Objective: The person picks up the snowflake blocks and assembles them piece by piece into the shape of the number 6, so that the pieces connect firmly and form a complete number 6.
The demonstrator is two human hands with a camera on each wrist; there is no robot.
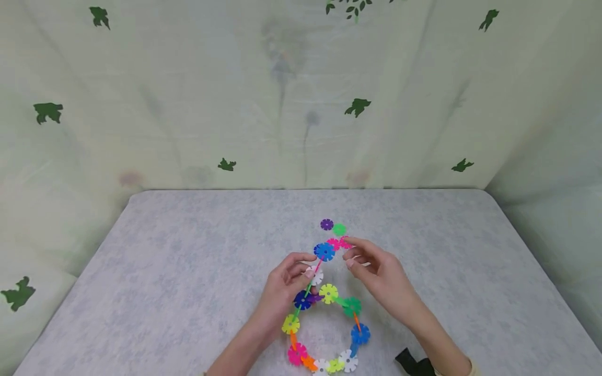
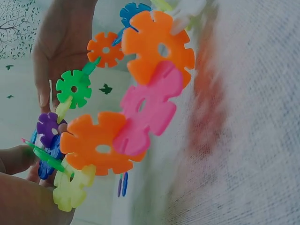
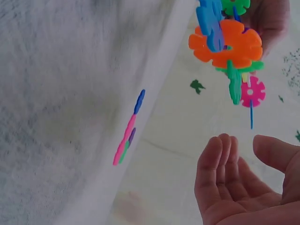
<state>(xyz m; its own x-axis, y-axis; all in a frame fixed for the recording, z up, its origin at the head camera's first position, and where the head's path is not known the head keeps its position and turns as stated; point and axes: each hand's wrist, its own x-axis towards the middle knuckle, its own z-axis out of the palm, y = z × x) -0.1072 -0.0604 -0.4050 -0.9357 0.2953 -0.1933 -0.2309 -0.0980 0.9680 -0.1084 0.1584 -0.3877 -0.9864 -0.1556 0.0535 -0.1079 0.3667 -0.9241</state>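
Note:
My left hand (image 1: 284, 282) pinches a chain of slotted plastic discs close to a white disc (image 1: 318, 275). Below its fingers the chain forms a ring with yellow, green, blue, pink and orange discs, such as the pink disc (image 1: 297, 354). Above them, a pink disc seen edge-on leads to a blue disc (image 1: 324, 251) at the chain's upper end. In the left wrist view, large orange discs (image 2: 96, 145) of the ring hang near the camera. My right hand (image 1: 383, 271) is held apart from the chain, fingers loosely bent, with nothing between fingers and thumb (image 3: 276, 152).
Loose discs lie on the grey table (image 1: 211, 235) beyond the hands: a purple disc (image 1: 326, 224), a green disc (image 1: 339, 230), pink discs (image 1: 333, 244) and a dark blue one partly hidden. A black object (image 1: 414, 363) lies beside the right forearm. A patterned curtain (image 1: 188, 104) stands behind.

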